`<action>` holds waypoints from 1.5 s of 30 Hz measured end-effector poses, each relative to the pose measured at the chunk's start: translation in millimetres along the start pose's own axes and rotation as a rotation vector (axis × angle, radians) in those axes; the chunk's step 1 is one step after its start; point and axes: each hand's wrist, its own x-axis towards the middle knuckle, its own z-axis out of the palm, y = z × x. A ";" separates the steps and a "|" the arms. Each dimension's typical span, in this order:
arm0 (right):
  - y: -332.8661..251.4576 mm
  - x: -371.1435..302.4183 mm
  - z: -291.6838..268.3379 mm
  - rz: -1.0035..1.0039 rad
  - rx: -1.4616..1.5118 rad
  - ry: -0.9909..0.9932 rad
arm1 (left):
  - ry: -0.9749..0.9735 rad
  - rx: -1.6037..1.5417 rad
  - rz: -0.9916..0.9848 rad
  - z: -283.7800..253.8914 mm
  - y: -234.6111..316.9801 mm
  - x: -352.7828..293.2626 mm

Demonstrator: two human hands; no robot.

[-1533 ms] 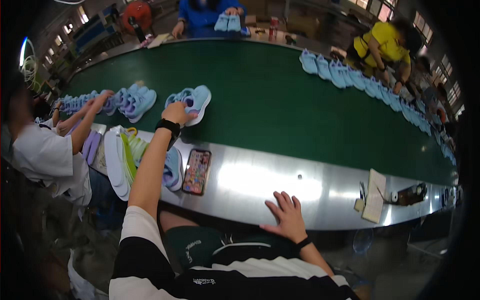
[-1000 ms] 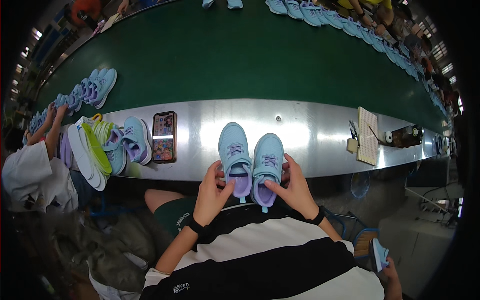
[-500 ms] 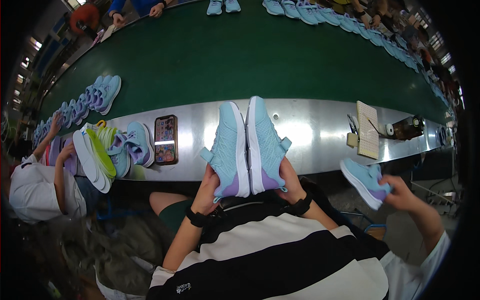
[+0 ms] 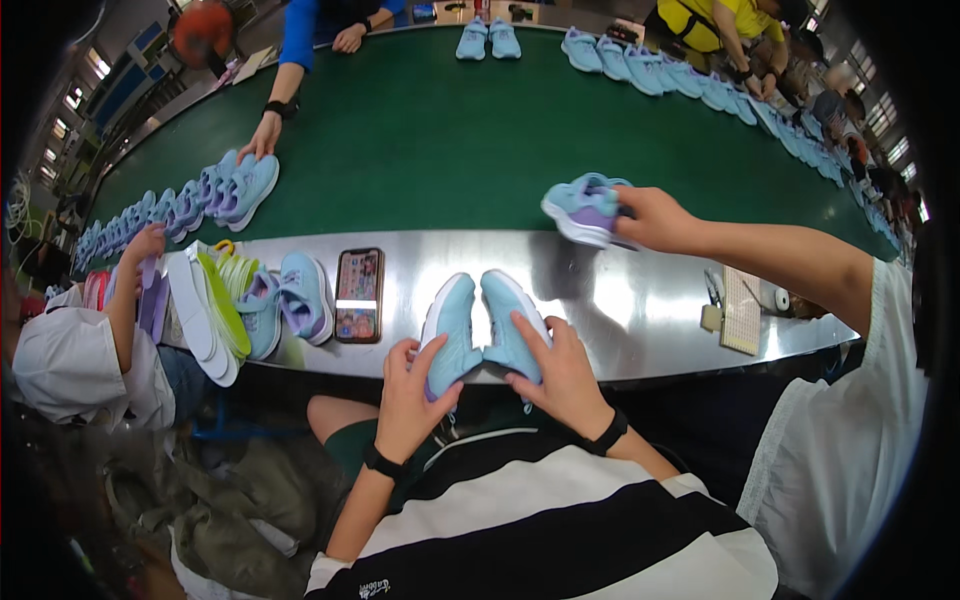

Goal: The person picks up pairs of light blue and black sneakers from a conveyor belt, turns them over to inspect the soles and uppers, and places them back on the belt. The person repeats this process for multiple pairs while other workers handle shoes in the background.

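A light blue sneaker with a purple heel point(image 4: 453, 325) is in my left hand point(image 4: 408, 395), whose fingers and thumb close round its heel end. My right hand point(image 4: 558, 378) grips the matching sneaker point(image 4: 508, 300) in the same way. Both toes point away from me over the metal ledge. Their uppers face each other with a narrow gap at the toes, and the white soles are turned outward. Whether the shoes rest on the ledge I cannot tell. Left of them, a phone point(image 4: 359, 296) with a lit screen lies beside another pair of blue sneakers point(image 4: 304, 297).
Beyond the metal ledge point(image 4: 640, 300) runs a green belt point(image 4: 420, 140) with rows of sneakers. A co-worker's hand point(image 4: 655, 218) holds a sneaker point(image 4: 585, 208) at right. A blue-sleeved arm point(image 4: 297, 50) reaches to the left row. Insoles point(image 4: 205, 315) and a notepad point(image 4: 741, 308) flank me.
My hands have lowered the pair and turned the soles from facing each other to outward. The right co-worker's sneaker has moved up to the belt edge. A blue-sleeved arm now reaches the left row.
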 end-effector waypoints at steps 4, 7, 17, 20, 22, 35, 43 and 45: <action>-0.4 2.2 -40.4 0.078 0.280 0.200 | 0.074 -0.192 -0.056 1.7 -5.7 0.6; 29.4 1.8 -61.0 0.219 -0.057 0.266 | 0.064 -0.297 -0.136 2.1 -8.1 0.2; 84.8 -7.2 -21.1 0.281 -0.003 0.129 | 0.045 -0.319 -0.094 8.1 -12.1 1.9; 71.3 -15.1 -23.7 0.310 0.452 -0.068 | -0.063 -0.444 -0.218 8.4 -14.5 -0.1; 63.1 -11.9 -19.4 0.275 0.606 -0.200 | -0.160 -0.481 -0.325 7.9 -17.4 1.5; 11.4 5.9 -5.2 0.557 2.040 -0.171 | -0.209 -1.964 -0.579 25.0 12.8 17.3; 4.6 20.4 -1.3 0.519 2.022 -0.038 | -0.106 -1.777 -0.577 15.3 25.5 29.9; 16.1 19.9 8.8 0.447 1.896 0.042 | -0.157 -1.772 -0.499 18.1 15.4 27.0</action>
